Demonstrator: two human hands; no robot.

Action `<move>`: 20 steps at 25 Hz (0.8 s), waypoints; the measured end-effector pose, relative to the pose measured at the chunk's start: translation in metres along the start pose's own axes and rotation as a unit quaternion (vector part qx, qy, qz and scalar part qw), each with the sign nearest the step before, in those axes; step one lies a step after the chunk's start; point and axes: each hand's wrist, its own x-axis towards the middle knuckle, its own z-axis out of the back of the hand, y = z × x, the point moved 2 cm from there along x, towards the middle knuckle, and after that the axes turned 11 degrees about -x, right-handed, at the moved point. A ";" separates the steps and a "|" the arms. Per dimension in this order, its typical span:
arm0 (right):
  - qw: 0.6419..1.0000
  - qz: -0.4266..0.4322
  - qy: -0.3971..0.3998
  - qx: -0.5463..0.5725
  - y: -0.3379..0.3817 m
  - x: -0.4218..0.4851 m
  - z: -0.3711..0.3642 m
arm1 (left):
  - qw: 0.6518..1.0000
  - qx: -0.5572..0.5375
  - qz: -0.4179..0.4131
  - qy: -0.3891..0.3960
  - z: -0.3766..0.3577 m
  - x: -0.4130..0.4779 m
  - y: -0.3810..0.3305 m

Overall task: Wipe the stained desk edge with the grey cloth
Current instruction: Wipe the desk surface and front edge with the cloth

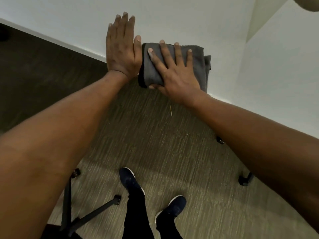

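Observation:
A folded grey cloth [198, 66] lies over the near edge of the white desk [172, 23], its lower part hanging past the rim. My right hand [174, 73] presses flat on top of the cloth with fingers spread and the thumb tucked under its lower fold at the desk edge. Beside it on the left, my left hand [120, 49] rests flat on the bare desk top, fingers together, thumb touching the cloth's left side. No stain shows on the visible edge.
Below the desk edge is striped carpet [155, 144] with a small yellow sliver [170, 110] on it. A black chair base with castors [89, 216] stands at lower left, other castors [245, 178] at right. My feet in dark shoes [131, 181] stand near the bottom centre.

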 end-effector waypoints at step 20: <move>0.996 -0.089 0.030 -0.002 0.013 -0.002 0.008 | 0.998 -0.008 -0.004 0.056 0.001 0.000 -0.002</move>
